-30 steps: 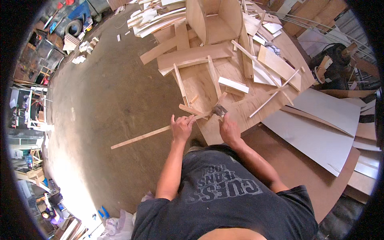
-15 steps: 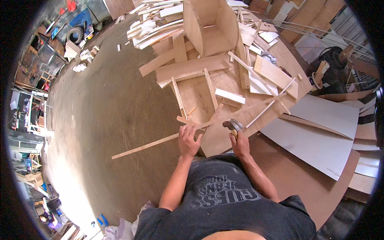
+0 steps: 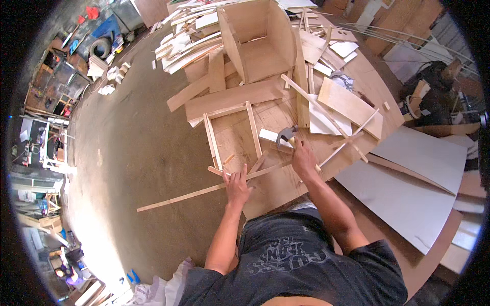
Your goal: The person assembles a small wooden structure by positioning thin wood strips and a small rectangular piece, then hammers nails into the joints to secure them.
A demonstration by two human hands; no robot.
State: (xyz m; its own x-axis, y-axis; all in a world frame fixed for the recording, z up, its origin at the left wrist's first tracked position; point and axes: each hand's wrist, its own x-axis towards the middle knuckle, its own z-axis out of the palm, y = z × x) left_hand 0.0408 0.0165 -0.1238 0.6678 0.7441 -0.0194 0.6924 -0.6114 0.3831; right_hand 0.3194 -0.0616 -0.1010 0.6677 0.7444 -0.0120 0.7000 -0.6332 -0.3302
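A claw hammer point(image 3: 287, 135) with a dark metal head is gripped in my right hand point(image 3: 304, 160), raised over the near part of the wooden worktop. My left hand point(image 3: 237, 187) lies over a long thin wooden strip point(image 3: 178, 199), its fingers stretched toward the near end of a light wooden frame point(image 3: 252, 130). Whether a small item sits under those fingertips is too small to tell. The strip crosses the worktop's near edge and juts out to the left over the floor. Beside the hammer lies a white-faced wooden block point(image 3: 269, 135).
A curved plywood box point(image 3: 258, 56) stands at the worktop's far side, with stacked offcuts point(image 3: 194, 48) to its left. Loose boards point(image 3: 349, 107) and crossed strips lie right of the frame. Large white sheets point(image 3: 403, 194) lean at the right. A tyre point(image 3: 100, 48) is far left.
My right hand has carried the hammer up and a little left, away from my body. My left hand has shifted slightly down and settled by the strip. The view has moved somewhat.
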